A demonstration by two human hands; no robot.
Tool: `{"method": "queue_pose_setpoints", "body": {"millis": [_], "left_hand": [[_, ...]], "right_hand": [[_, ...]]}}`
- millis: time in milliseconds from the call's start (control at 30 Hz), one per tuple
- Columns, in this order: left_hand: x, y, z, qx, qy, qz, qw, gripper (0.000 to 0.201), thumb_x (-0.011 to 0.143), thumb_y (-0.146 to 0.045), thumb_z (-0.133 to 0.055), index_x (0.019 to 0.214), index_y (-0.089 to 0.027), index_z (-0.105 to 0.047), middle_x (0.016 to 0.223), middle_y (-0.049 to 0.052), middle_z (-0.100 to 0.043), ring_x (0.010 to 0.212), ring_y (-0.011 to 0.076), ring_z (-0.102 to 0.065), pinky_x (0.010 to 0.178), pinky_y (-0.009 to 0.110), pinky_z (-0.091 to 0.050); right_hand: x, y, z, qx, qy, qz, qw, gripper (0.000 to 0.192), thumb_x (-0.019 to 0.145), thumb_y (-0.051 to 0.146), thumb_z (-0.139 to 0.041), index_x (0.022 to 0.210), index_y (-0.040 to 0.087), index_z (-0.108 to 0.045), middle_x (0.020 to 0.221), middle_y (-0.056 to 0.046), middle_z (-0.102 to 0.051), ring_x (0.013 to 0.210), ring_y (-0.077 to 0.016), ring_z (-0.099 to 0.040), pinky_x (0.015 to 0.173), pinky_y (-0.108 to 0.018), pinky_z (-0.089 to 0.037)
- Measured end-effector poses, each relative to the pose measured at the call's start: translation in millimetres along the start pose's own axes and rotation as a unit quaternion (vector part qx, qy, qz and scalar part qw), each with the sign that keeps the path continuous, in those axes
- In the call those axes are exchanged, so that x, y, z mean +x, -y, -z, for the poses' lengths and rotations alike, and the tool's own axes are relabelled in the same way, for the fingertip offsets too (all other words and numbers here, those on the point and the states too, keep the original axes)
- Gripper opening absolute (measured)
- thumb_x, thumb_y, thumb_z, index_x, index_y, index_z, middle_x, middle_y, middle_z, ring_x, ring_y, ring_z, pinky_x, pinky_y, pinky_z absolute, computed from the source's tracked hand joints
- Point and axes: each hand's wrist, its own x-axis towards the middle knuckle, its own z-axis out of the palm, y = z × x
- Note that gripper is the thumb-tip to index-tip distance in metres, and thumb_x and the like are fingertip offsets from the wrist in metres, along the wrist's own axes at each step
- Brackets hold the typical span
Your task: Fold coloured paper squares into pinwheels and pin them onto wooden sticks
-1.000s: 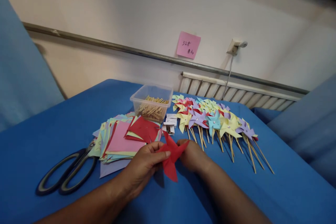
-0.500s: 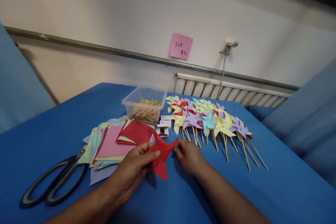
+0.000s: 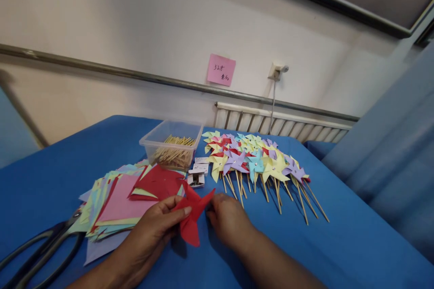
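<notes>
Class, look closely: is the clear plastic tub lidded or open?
Open: the clear plastic tub has no lid, and the wooden sticks inside show over its rim.

A red paper pinwheel, folded into pointed blades, is held just above the blue tabletop, between both hands, one blade hanging down, another pointing right.

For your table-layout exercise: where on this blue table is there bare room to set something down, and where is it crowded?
Bare: the blue table right of the finished pinwheels, and its far-left corner behind the paper stack. Crowded: the middle, from scissors past the stick tub to both hands.
</notes>
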Motion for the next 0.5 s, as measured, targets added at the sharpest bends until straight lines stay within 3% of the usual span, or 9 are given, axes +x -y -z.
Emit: {"method": "queue_pose_setpoints", "body": {"millis": [167, 500], "left_hand": [[-1.8, 0.3, -0.9, 0.001, -0.010, -0.004, 1.000, 0.018, 0.071, -0.026, -0.074, 0.084, -0.017, -0.067, 0.077, 0.002, -0.069, 0.067, 0.0132, -0.060, 0.063, 0.022, -0.047], [-4.7, -7.2, -3.2, -0.021, -0.045, -0.022, 0.999, 0.019, 0.069, -0.024, -0.075, 0.083, -0.016, -0.066, 0.076, 0.002, -0.068, 0.068, 0.0130, -0.061, 0.065, 0.023, -0.049]], "right_hand": [[0.6, -3.5, -4.9, -0.037, -0.021, 0.029, 0.999, 0.018, 0.083, 0.019, -0.049, 0.093, 0.019, -0.065, 0.095, -0.007, -0.068, 0.082, -0.0202, -0.063, 0.067, -0.027, -0.041], [3.4, -13.3, -5.2, 0.018, -0.050, 0.015, 0.999, 0.013, 0.082, 0.017, -0.051, 0.085, 0.019, -0.063, 0.087, -0.004, -0.068, 0.082, -0.0169, -0.062, 0.069, -0.024, -0.039]]}}
